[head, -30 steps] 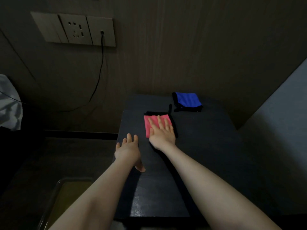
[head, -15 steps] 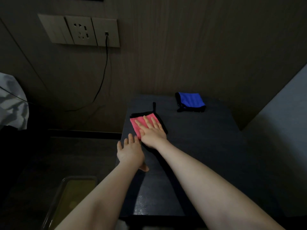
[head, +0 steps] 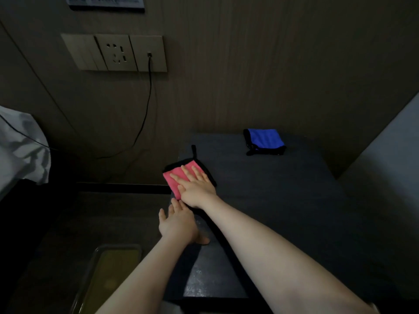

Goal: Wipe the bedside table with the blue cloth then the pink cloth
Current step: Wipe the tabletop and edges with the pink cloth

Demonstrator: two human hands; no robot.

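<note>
The dark bedside table (head: pixel 283 200) fills the middle of the view. A pink cloth with a black hem (head: pixel 173 179) lies at the table's left edge, partly over it. My right hand (head: pixel 196 186) presses flat on this cloth with fingers spread. My left hand (head: pixel 178 224) rests on the table's left edge just in front of the cloth, fingers apart, holding nothing. A folded blue cloth with black trim (head: pixel 264 141) lies at the back of the table near the wall, apart from both hands.
A wood-panel wall stands right behind the table, with a socket plate (head: pixel 115 53) and a black cable (head: pixel 145 114) hanging from it. White bedding (head: pixel 20 146) is at far left. A clear tray (head: pixel 106 273) sits on the floor left of the table. A pale surface (head: pixel 390 159) rises at right.
My right hand has slid the pink cloth leftward across the table to its left edge. My left hand stayed on the edge. The blue cloth has not moved.
</note>
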